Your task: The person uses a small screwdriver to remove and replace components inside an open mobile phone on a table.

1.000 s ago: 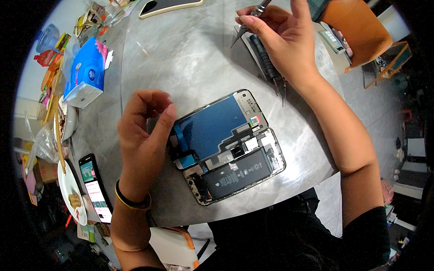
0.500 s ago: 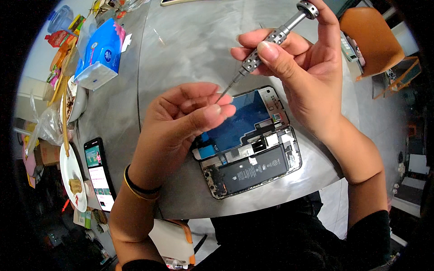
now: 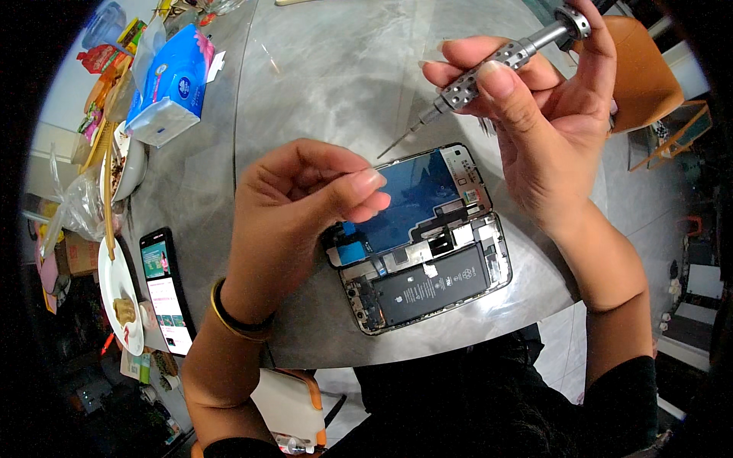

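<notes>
My right hand (image 3: 550, 137) grips a silver perforated precision screwdriver (image 3: 523, 49), its thin tip pointing down-left above the opened phone's blue screen assembly (image 3: 412, 198). My left hand (image 3: 298, 221) has thumb and forefinger pinched just left of that tip; whatever they hold is too small to make out. Beneath both hands the phone's body, with a black battery (image 3: 427, 282) and exposed parts, lies joined to the lifted screen on the grey marbled table (image 3: 305, 91). A few slim dark tools show partly behind my right hand.
At the left stand a blue tissue pack (image 3: 168, 88), a bowl (image 3: 128, 175), a white plate (image 3: 114, 282), plastic bags (image 3: 69, 206) and a lit smartphone (image 3: 164, 290). An orange chair (image 3: 641, 69) is at the upper right, another chair (image 3: 279, 404) below the table's front edge.
My right hand came down and leftward with the screwdriver, whose tip met my left fingertips, then drew slightly up and right. My left hand moved upward and rightward over the phone and closed into a pinch.
</notes>
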The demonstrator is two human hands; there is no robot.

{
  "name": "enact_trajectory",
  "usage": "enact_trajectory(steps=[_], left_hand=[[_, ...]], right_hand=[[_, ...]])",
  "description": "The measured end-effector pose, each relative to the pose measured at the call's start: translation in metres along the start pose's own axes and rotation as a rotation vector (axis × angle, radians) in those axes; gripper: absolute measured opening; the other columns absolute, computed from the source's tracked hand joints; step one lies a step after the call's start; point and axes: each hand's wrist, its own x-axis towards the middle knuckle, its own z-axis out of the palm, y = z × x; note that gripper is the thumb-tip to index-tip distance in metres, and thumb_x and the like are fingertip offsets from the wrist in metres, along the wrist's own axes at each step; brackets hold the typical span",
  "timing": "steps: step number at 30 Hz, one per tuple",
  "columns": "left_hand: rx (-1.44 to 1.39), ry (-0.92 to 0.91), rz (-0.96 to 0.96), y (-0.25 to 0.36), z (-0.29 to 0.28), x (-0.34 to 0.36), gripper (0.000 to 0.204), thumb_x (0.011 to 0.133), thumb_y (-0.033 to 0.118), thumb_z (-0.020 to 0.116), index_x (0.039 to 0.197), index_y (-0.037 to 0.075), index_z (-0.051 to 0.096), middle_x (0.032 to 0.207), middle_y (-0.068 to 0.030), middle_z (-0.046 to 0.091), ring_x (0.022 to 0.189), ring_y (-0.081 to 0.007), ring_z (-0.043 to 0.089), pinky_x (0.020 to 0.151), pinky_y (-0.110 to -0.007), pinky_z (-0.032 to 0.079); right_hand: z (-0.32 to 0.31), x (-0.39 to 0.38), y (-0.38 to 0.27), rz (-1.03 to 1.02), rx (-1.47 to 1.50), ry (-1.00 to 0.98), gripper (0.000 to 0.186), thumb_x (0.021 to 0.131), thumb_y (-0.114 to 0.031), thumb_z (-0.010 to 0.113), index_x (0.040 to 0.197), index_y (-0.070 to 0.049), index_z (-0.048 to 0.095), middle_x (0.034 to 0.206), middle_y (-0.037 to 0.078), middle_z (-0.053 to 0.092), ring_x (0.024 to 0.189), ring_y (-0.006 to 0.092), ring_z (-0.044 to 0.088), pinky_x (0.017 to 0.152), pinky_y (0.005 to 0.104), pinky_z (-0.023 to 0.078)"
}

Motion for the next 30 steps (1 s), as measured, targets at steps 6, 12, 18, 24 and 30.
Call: enact_trajectory(steps=[6, 12, 18, 24, 30], left_hand=[[0.441, 0.016, 0.347, -0.006, 0.012, -0.008, 0.021, 0.078, -0.005, 0.072, 0.093, 0.0, 0.059, 0.082, -0.0117, 0.069, 0.076, -0.0161, 0.069, 0.067, -0.027, 0.056], [0.663, -0.022, 0.688, -0.015, 0.008, -0.008, 0.043, 0.076, -0.012, 0.073, 0.107, 0.0, 0.047, 0.085, -0.0125, 0.066, 0.079, -0.0185, 0.068, 0.072, -0.031, 0.059], [0.711, -0.059, 0.749, -0.016, 0.007, -0.008, 0.045, 0.076, -0.015, 0.071, 0.11, -0.003, 0.045, 0.091, -0.0144, 0.065, 0.084, -0.0199, 0.068, 0.076, -0.031, 0.059], [0.741, -0.056, 0.745, -0.016, 0.007, -0.009, 0.044, 0.077, -0.015, 0.07, 0.111, -0.003, 0.046, 0.091, -0.0143, 0.065, 0.085, -0.0199, 0.068, 0.078, -0.031, 0.059], [0.74, -0.065, 0.741, -0.016, 0.006, -0.009, 0.046, 0.077, -0.016, 0.069, 0.114, -0.002, 0.046, 0.092, -0.0147, 0.065, 0.085, -0.0205, 0.068, 0.078, -0.032, 0.059]], right_hand=[[-0.006, -0.001, -0.002, -0.094, 0.012, -0.115, 0.091, 0.085, 0.01, 0.063, 0.148, -0.014, 0.002, 0.102, 0.028, 0.066, 0.097, 0.0361, 0.068, 0.088, 0.0498, 0.057], [-0.005, -0.004, -0.011, -0.103, -0.096, -0.213, 0.093, 0.085, 0.006, 0.064, 0.148, -0.018, 0.0, 0.1, 0.026, 0.066, 0.094, 0.0366, 0.068, 0.085, 0.0524, 0.057], [-0.015, -0.008, -0.014, -0.101, -0.329, -0.324, 0.094, 0.086, 0.001, 0.065, 0.148, -0.023, 0.0, 0.097, 0.023, 0.065, 0.089, 0.0361, 0.069, 0.081, 0.0539, 0.059], [-0.012, -0.01, -0.023, -0.076, -0.451, -0.381, 0.094, 0.086, -0.002, 0.065, 0.148, -0.027, -0.001, 0.097, 0.02, 0.065, 0.086, 0.0359, 0.07, 0.08, 0.0557, 0.059], [-0.019, -0.015, -0.014, -0.136, -0.418, -0.344, 0.094, 0.086, -0.002, 0.066, 0.148, -0.029, 0.0, 0.097, 0.019, 0.066, 0.087, 0.0347, 0.07, 0.08, 0.056, 0.059]])
